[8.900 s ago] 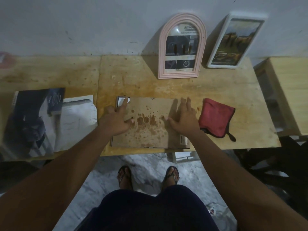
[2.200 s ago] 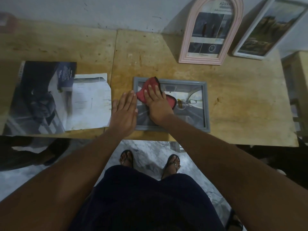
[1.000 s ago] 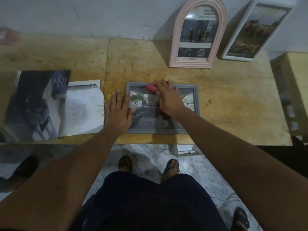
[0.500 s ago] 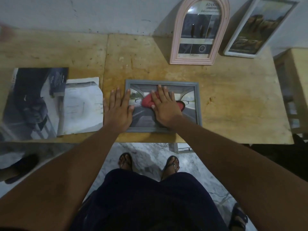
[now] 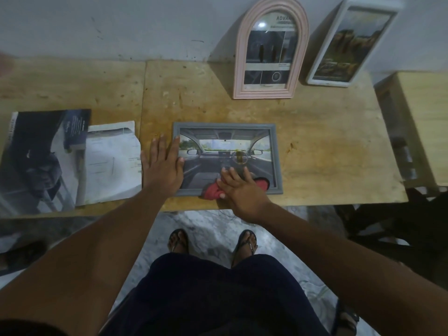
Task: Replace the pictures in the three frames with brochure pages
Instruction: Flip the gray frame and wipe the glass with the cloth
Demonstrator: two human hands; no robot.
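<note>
Your left hand point(image 5: 164, 166) lies flat, open, at the gray frame's point(image 5: 276, 161) nine o'clock edge; your right hand point(image 5: 238, 190) presses the red cloth point(image 5: 211, 191) at six. The glass is likely fragile and slick, so lift by the rim.

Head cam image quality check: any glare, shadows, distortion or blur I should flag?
Head view: dim, bluish overall light; a bright glare spot on the glass of the pink arched frame; that frame and the white rectangular frame cast dark shadows leftward on the wall; wide-angle bowing bends the wooden table edges; the far-left border is smeared; the grey frame stays fairly sharp.
</note>
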